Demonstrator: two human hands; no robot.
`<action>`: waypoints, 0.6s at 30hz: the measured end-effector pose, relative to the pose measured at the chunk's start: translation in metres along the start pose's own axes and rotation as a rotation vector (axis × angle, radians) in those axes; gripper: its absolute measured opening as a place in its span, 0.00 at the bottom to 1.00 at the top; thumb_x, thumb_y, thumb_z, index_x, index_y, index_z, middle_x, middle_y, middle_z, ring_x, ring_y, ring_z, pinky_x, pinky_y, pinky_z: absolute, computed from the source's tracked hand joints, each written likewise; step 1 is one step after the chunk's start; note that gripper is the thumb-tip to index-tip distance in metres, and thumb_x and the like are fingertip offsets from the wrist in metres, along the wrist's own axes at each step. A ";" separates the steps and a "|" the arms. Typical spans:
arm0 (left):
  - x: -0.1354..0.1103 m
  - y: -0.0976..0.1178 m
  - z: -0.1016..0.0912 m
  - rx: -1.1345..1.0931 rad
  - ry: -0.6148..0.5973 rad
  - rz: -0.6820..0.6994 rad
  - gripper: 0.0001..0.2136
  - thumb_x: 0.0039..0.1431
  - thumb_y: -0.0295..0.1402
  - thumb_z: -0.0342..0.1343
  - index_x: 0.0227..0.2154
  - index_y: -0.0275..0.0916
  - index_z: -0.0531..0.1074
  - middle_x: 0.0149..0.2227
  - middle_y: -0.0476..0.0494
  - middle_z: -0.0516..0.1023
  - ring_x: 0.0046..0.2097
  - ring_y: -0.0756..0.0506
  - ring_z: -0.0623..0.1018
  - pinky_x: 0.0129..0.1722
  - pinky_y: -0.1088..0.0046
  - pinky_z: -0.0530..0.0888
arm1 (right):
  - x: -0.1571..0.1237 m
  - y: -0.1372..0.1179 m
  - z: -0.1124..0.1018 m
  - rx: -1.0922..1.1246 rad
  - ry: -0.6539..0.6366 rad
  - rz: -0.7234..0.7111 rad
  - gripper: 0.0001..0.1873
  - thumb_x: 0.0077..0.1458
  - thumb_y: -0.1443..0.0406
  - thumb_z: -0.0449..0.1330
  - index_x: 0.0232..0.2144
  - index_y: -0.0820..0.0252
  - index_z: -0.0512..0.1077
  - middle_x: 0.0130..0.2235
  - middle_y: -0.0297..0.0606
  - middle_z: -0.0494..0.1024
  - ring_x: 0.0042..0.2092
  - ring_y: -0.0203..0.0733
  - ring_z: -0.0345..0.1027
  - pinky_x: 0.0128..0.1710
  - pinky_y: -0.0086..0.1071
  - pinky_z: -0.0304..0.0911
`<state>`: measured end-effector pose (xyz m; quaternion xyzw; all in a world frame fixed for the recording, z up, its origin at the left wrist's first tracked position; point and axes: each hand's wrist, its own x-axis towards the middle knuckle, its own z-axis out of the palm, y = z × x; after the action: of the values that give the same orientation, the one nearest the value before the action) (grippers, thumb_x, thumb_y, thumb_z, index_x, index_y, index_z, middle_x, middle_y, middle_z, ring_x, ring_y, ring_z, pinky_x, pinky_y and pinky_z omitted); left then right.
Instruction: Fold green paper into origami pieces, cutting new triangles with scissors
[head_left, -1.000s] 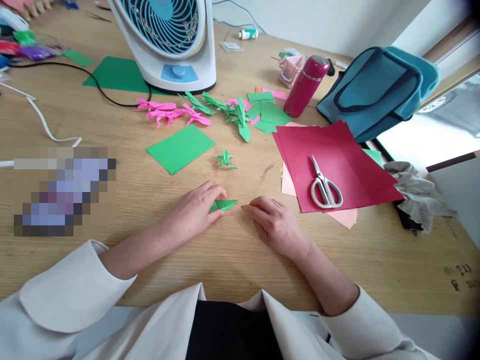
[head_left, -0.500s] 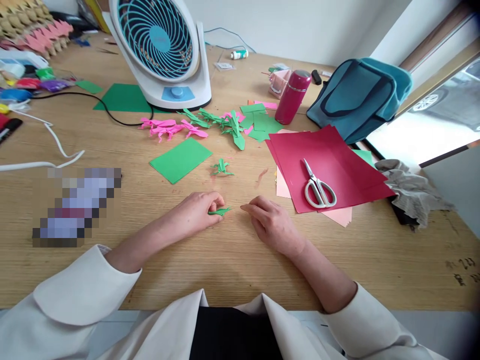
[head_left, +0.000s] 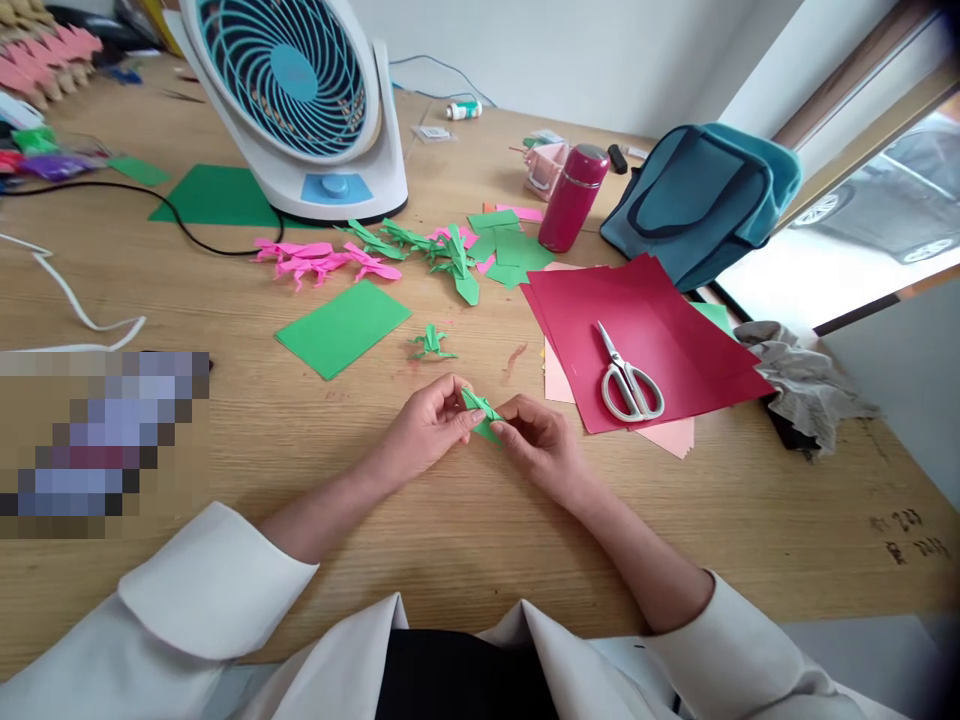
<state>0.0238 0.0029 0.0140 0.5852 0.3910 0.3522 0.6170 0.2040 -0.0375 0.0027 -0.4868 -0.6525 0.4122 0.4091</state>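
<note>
Both my hands meet over the wooden table (head_left: 465, 540) and pinch a small folded green paper piece (head_left: 481, 411) between them. My left hand (head_left: 430, 428) grips its left end with fingertips closed. My right hand (head_left: 541, 443) pinches its right end, fingers curled. The piece is lifted slightly off the table. A finished small green folded figure (head_left: 432, 343) lies just beyond my hands, and a flat green paper square (head_left: 343, 326) lies to its left.
Red paper sheets (head_left: 660, 320) with white scissors (head_left: 628, 378) lie to the right. Farther back are pink folded figures (head_left: 315, 261), green folded figures (head_left: 420, 240), a fan (head_left: 300, 100), a magenta bottle (head_left: 571, 197), a blue bag (head_left: 697, 200) and a grey cloth (head_left: 802, 380).
My left hand lifted the green folded piece off the table and moved right. My right hand came in and took hold of its other end.
</note>
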 end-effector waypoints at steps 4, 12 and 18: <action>0.000 -0.006 -0.004 0.077 -0.055 0.035 0.10 0.54 0.36 0.60 0.35 0.38 0.68 0.29 0.52 0.69 0.28 0.53 0.69 0.28 0.77 0.66 | 0.000 0.001 0.001 0.024 0.011 0.034 0.09 0.59 0.63 0.60 0.28 0.61 0.71 0.28 0.32 0.68 0.29 0.34 0.59 0.28 0.29 0.53; -0.006 -0.005 -0.014 0.365 -0.031 0.146 0.08 0.55 0.34 0.60 0.24 0.36 0.72 0.28 0.49 0.71 0.29 0.51 0.70 0.28 0.75 0.65 | -0.004 -0.008 0.003 -0.122 -0.048 0.008 0.06 0.55 0.71 0.60 0.26 0.61 0.71 0.27 0.31 0.67 0.27 0.32 0.58 0.26 0.28 0.51; -0.007 -0.007 -0.013 0.357 0.020 0.183 0.09 0.54 0.35 0.62 0.23 0.36 0.75 0.24 0.50 0.71 0.27 0.52 0.69 0.26 0.76 0.63 | -0.003 -0.007 0.002 -0.030 -0.055 0.043 0.05 0.59 0.66 0.60 0.31 0.61 0.73 0.30 0.34 0.71 0.31 0.34 0.62 0.30 0.29 0.55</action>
<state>0.0087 0.0020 0.0079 0.7148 0.3986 0.3376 0.4649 0.2005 -0.0415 0.0078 -0.4953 -0.6590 0.4242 0.3747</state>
